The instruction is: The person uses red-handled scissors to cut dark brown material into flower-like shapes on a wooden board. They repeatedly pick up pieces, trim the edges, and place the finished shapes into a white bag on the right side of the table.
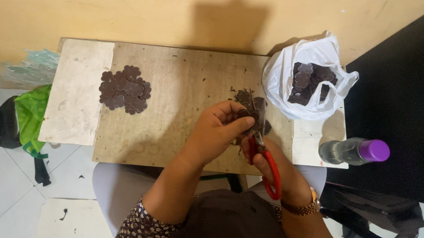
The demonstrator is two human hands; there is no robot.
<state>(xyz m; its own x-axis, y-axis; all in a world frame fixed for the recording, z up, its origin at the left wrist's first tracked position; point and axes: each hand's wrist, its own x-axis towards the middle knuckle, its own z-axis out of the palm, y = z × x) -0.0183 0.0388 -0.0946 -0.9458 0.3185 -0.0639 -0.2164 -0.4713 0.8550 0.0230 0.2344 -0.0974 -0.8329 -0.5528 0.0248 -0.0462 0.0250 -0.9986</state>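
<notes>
Two hands: both of yours were busy over the right half of the wooden board (184,82).
Left hand (218,129): you pinched a dark brown flower-shaped cutout (248,114) between thumb and fingers, holding it just above the board.
Right hand (278,171): you gripped red-handled scissors (267,165), fingers through the loops, blades pointing up at the cutout; a gold-coloured wristwatch (303,206) sat on that wrist.
Under the hands: more dark pieces (253,101) and small offcuts lay on the board just beyond your fingers.
Left pile: a heap of finished flower shapes (125,89) lay well apart, toward the board's left side.
Bag: a white plastic bag (284,74) holding more dark shapes stood at the board's far right corner.
Bottle: a clear bottle with a purple cap (354,150) lay on its side at the right edge.
Floor: a green bag (32,114) lay to the left.
</notes>
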